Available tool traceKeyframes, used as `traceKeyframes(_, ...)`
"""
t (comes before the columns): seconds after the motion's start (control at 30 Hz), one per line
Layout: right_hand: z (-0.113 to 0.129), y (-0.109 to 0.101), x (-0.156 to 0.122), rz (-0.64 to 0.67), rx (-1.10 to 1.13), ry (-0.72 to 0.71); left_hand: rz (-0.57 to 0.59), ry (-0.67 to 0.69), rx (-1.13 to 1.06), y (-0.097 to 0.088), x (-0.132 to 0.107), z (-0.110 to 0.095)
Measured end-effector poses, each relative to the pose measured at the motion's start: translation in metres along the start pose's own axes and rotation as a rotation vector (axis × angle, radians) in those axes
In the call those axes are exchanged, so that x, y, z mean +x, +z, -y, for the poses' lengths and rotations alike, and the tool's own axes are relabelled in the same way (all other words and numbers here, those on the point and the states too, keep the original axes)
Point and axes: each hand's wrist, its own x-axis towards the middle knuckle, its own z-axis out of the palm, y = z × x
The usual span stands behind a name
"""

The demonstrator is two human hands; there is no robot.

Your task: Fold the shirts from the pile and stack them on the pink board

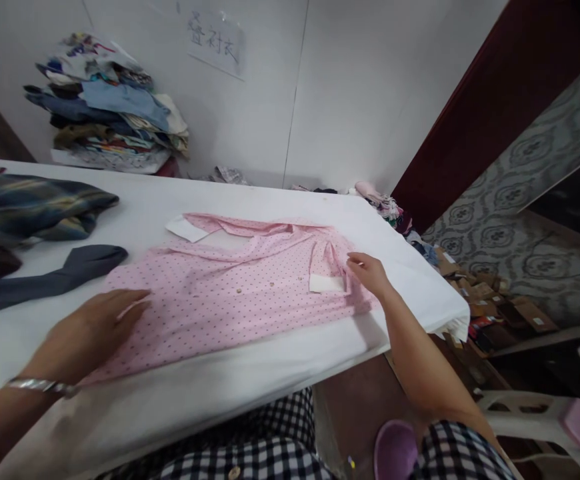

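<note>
A pink dotted shirt (230, 293) with white cuffs lies spread on the white table (180, 400), buttons up, collar toward the right. My left hand (90, 330) rests flat on the shirt's lower left edge, fingers stretched out; a silver bracelet sits on that wrist. My right hand (367, 272) is on the shirt's right end beside a white cuff (326, 283), fingers curled and pressing or pinching the fabric there.
A dark plaid garment (30, 207) and a grey garment (45, 277) lie at the table's left. A tall pile of folded clothes (110, 107) stands at the back left against the wall. Cardboard boxes (495, 307) and a white plastic stool (535, 413) stand at the right.
</note>
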Motion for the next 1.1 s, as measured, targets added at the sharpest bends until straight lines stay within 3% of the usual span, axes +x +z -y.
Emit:
traceKeyframes(0.1, 0.013, 0.017, 0.021, 0.184, -0.254, 0.043, 0.111, 0.130, -0.005, -0.003, 0.015, -0.035)
traceKeyframes(0.2, 0.015, 0.034, 0.038, 0.306, -0.392, 0.155, 0.178, 0.182, 0.016, 0.000, 0.019, -0.047)
traceKeyframes(0.33, 0.013, 0.053, 0.051, 0.285, -0.434, 0.205, 0.168, 0.216, 0.043, 0.002, 0.018, -0.046)
traceKeyframes(0.43, 0.013, 0.051, 0.057, 0.231, -0.392, 0.173, 0.132, 0.263, 0.039, 0.005, 0.017, -0.042)
traceKeyframes(0.5, 0.014, 0.042, 0.064, 0.173, -0.354, 0.152, 0.093, 0.303, 0.016, 0.009, 0.017, -0.039)
traceKeyframes(0.57, 0.016, 0.029, 0.075, 0.007, -0.187, 0.133, 0.069, 0.331, -0.004, 0.012, 0.018, -0.037)
traceKeyframes(0.67, 0.020, 0.010, 0.095, -0.337, 0.312, 0.104, 0.072, 0.338, -0.023, 0.016, 0.020, -0.036)
traceKeyframes(0.73, 0.023, 0.003, 0.107, -0.461, 0.601, 0.082, 0.073, 0.339, -0.041, 0.016, 0.020, -0.037)
traceKeyframes(0.93, 0.033, -0.010, 0.136, -0.550, 0.919, -0.053, 0.068, 0.396, -0.082, 0.020, 0.015, -0.040)
traceKeyframes(1.1, 0.042, -0.042, 0.168, -0.629, 0.991, -0.203, 0.063, 0.401, -0.098, 0.021, 0.013, -0.042)
